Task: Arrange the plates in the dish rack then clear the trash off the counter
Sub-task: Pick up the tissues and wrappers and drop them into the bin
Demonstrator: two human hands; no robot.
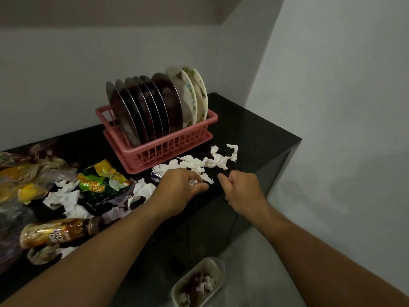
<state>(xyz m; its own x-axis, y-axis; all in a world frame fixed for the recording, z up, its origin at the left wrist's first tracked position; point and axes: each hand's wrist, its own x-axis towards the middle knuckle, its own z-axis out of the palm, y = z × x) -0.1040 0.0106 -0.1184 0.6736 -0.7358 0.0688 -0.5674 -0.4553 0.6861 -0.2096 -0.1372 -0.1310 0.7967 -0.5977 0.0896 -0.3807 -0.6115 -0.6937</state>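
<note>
Left on the black counter (243, 120): crumpled wrappers (99, 180) and a bottle (59, 231) lying flat. Farther off, centre: plates (150, 107) upright in the pink dish rack (172, 149). In front of it, torn white tissue (199, 162). Left hand (181, 189) pinching a foil scrap (193, 182); right hand (241, 189) just beside, loosely curled, empty. Nearest, on the floor: bin (218, 262) with trash.

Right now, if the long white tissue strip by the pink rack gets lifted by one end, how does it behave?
The tissue strip looks thin and crumpled: likely floppy, dangling rather than lifting whole. Probably very light; a push may just bunch it. Its narrow twisted stretches might tear. The left hand pinches a foil scrap beside it.
</note>
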